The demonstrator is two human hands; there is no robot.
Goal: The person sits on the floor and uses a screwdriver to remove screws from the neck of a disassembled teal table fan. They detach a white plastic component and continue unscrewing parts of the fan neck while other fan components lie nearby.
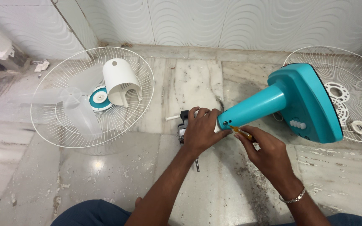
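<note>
Screw near the neck end of the teal plastic fan stand [290, 104] is being worked with an orange-handled screwdriver [243, 133], pinched in the right hand [269, 157]; the motor end is being gripped tight by the left hand [202, 132]. Steady tip pressure is probably needed next.

Fan parts: surface finish
Teal fan stand [298, 100]: glossy smooth plastic. Grille [55, 125]: white coated wire, probably metal. Motor cover [120, 81]: matt white plastic. Floor [189, 83]: polished, scuffed marble.

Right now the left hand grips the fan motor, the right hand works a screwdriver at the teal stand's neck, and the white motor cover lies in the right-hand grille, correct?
Not quite. In the head view, the white motor cover lies in the left-hand grille, beside the blade; the rest holds.
</note>
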